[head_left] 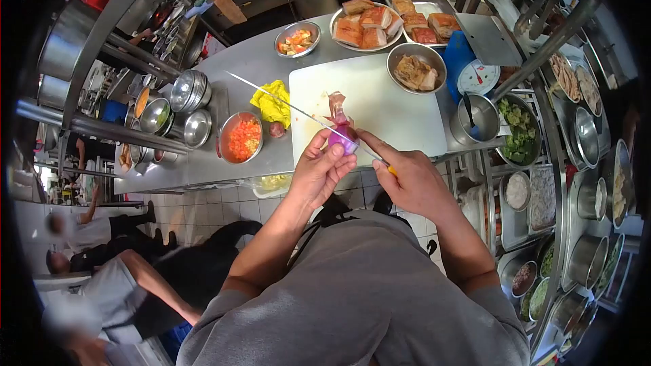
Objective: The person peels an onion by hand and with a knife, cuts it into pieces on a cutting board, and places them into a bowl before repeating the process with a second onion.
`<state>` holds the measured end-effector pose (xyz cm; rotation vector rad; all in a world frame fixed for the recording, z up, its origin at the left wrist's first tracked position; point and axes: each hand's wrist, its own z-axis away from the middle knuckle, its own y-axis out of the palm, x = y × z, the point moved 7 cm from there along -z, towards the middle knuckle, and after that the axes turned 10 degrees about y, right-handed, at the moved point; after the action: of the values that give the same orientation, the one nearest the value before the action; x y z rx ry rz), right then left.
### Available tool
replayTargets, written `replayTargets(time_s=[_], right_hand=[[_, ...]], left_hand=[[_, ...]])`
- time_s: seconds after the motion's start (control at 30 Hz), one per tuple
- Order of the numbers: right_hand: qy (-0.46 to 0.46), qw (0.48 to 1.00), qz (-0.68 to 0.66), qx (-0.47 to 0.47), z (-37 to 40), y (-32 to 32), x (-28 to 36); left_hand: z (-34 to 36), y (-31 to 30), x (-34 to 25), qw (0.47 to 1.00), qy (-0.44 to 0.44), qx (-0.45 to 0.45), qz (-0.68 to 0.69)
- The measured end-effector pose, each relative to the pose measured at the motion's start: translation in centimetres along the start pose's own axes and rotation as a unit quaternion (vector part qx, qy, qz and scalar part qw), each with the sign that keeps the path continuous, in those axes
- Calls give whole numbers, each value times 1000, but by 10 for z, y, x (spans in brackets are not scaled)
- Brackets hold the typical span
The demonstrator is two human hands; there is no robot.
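Note:
Between the fingers of my left hand (317, 169) is a purple onion (344, 137), held above the near edge of the white cutting board (407, 122). A flap of its dry skin (337, 105) hangs off the far side. My right hand (415, 179) grips a knife (278, 100) with a yellow handle; its long thin blade crosses the onion and points to the far left. The right index finger reaches to the onion's right side. Left of the board lie a yellow cloth (272, 98) and a small reddish onion (277, 129).
A bowl of diced tomato (243, 139) stands at the left. Behind the board are a bowl of cut vegetables (296, 41), a platter of meat slabs (369, 24) and a bowl of meat pieces (416, 71). A dial scale (479, 78) sits at right. Other people are at lower left.

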<state>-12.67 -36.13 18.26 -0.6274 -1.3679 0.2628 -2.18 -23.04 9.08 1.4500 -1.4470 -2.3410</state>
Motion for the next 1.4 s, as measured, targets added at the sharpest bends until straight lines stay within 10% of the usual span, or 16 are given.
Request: replayTargets(time_s=[1.4], right_hand=[[-8,999,-35,-17,-7,16,-22]], left_hand=[[18,-7,6,999,8,-32,-28]])
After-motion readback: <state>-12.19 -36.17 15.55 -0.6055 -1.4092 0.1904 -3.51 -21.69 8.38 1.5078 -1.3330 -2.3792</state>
